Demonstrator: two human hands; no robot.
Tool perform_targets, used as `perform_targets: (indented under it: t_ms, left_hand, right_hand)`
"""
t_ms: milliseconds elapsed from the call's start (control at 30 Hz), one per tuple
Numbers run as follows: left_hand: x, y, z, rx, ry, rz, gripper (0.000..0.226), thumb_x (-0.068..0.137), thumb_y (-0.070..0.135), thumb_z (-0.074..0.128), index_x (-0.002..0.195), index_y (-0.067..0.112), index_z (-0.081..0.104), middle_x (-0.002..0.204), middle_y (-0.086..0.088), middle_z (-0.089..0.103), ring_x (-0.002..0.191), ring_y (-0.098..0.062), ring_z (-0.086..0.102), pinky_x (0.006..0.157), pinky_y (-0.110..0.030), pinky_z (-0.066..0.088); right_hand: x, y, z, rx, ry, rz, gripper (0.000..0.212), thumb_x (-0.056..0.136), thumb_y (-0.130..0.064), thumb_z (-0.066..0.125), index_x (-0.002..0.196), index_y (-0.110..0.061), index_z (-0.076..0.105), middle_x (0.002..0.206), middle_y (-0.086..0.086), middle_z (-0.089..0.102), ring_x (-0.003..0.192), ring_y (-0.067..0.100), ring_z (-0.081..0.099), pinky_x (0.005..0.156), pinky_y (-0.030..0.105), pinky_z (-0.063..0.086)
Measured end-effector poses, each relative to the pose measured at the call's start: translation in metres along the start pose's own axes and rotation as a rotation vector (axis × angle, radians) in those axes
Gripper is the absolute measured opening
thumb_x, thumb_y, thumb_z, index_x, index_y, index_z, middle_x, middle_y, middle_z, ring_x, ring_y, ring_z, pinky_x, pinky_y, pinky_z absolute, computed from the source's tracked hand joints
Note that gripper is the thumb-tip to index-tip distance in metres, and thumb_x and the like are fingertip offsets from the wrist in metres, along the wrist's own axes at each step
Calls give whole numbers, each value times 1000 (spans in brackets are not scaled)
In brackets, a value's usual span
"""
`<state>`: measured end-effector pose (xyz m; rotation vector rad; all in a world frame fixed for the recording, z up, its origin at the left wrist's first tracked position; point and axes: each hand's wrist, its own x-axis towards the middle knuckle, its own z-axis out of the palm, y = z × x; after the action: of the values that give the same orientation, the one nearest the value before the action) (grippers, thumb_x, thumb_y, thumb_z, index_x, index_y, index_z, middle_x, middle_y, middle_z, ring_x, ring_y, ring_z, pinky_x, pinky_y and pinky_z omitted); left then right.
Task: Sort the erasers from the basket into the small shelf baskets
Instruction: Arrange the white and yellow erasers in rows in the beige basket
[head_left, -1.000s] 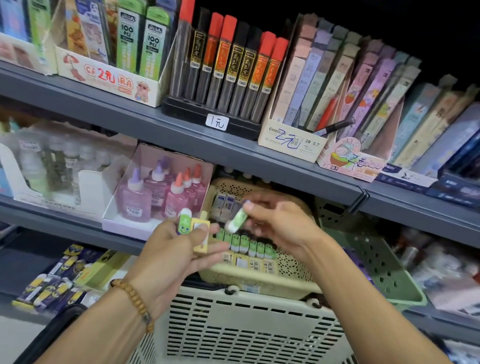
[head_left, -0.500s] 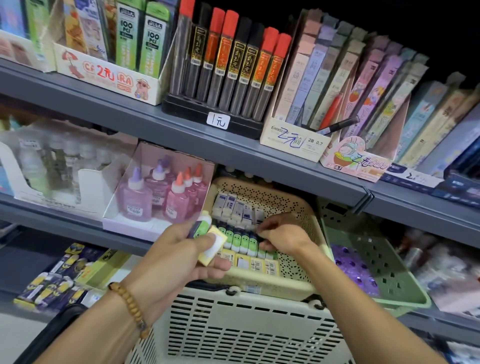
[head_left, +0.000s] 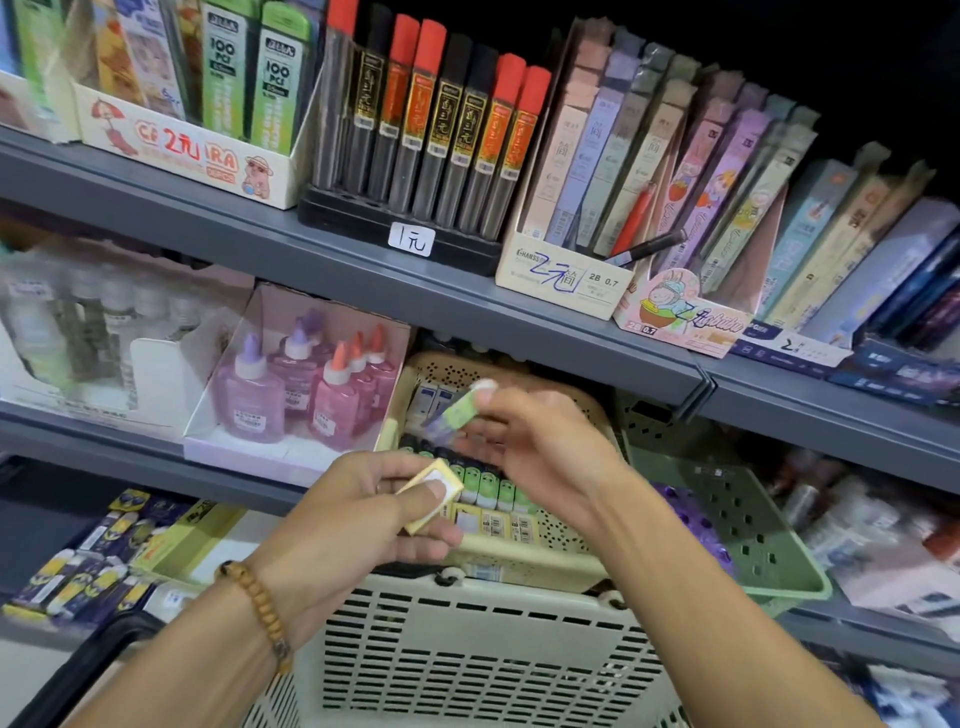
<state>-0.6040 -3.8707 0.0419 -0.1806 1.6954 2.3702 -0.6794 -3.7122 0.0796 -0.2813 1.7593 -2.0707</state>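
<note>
Head view looks down past both forearms at a shelf. The right hand (head_left: 540, 447) pinches a green eraser (head_left: 454, 410) between thumb and fingertips, lifted above the cream shelf basket (head_left: 519, 564) and tilted, most likely so its sleeve can be read or turned to match the row below. The left hand (head_left: 358, 525) has its fingers curled about a yellow eraser (head_left: 431, 493), thumb pressed on the white face; it waits just in front of the same basket, probably kept as the next piece to file.

Inside the cream basket the stock stands in rows: blue-and-white erasers (head_left: 434, 400) at the back, green erasers (head_left: 485, 486) in the middle, yellow ones (head_left: 498, 525) at the front edge. Grouping by colour is why each piece must go to its own row. The green eraser in hand is blurred, so its print cannot be read.

Below the arms sits the white carry basket (head_left: 467, 649), the source; its contents are out of view. A green shelf basket (head_left: 748, 525) stands just right of the cream one. Glue bottles (head_left: 306, 395) stand in a box to the left.
</note>
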Motion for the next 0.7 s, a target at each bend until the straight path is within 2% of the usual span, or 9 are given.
perform_targets:
  t_ms: [67, 100, 200, 267, 367, 433, 533, 633, 700]
  left_hand:
    - [1, 0, 0, -16, 34, -8, 10, 89, 3, 63, 98, 5, 66, 81, -12, 74, 77, -28, 74, 57, -22, 57]
    - [1, 0, 0, -26, 45, -10, 12, 88, 3, 63, 100, 5, 66, 88, -15, 72, 78, -28, 74, 57, -23, 57]
    - [1, 0, 0, 9, 52, 18, 16, 87, 7, 65, 103, 8, 67, 94, -14, 70, 82, -25, 74, 58, -25, 58]
    - [1, 0, -1, 48, 65, 66, 14, 86, 9, 67, 99, 11, 69, 88, -12, 73, 83, -25, 73, 64, -31, 60]
    - [2, 0, -3, 78, 108, 124, 11, 84, 8, 69, 95, 11, 71, 82, -12, 74, 80, -26, 72, 75, -40, 58]
    - [3, 0, -4, 59, 121, 120, 10, 83, 8, 69, 94, 9, 70, 76, -11, 74, 75, -23, 72, 70, -37, 59]
    - [3, -1, -5, 29, 131, 100, 10, 83, 7, 70, 93, 9, 69, 73, -8, 74, 74, -20, 73, 64, -29, 60]
    - [4, -1, -6, 23, 132, 99, 11, 83, 6, 70, 94, 9, 69, 74, -7, 74, 75, -19, 73, 63, -27, 60]
    - [4, 0, -6, 13, 132, 97, 12, 83, 5, 69, 94, 9, 69, 74, -6, 74, 75, -19, 74, 62, -26, 60]
  right_hand:
    - [2, -4, -22, 63, 176, 11, 7, 88, -7, 66, 91, -5, 72, 86, 14, 75, 87, 30, 73, 77, 40, 59]
    - [3, -4, -34, 5, 275, 32, 11, 89, -8, 66, 99, -4, 69, 85, 11, 75, 84, 30, 74, 72, 37, 60]
    - [2, 8, -67, -446, 485, 140, 26, 84, -16, 76, 108, -9, 68, 83, 3, 75, 56, 11, 65, 50, 21, 52]
    - [3, 16, -82, -629, 564, 176, 32, 73, -15, 86, 99, -9, 69, 82, 4, 73, 50, 8, 60, 49, 19, 48]
    - [7, 22, -92, -637, 549, 181, 22, 77, -3, 81, 96, -7, 70, 82, 10, 73, 56, 9, 66, 49, 18, 49]
    - [11, 23, -95, -751, 503, 203, 14, 89, -2, 66, 97, -12, 72, 84, 9, 74, 61, 8, 66, 53, 18, 51]
    - [13, 20, -98, -930, 422, 240, 28, 94, -3, 56, 88, -25, 72, 84, 5, 74, 66, 11, 62, 54, 20, 50]
    - [15, 20, -95, -883, 379, 261, 16, 83, -2, 73, 94, -13, 71, 79, 8, 71, 64, 15, 62, 53, 23, 49]
    - [20, 24, -91, -848, 350, 301, 21, 77, -3, 80, 92, -10, 67, 75, 7, 71, 63, 15, 64, 54, 22, 51]
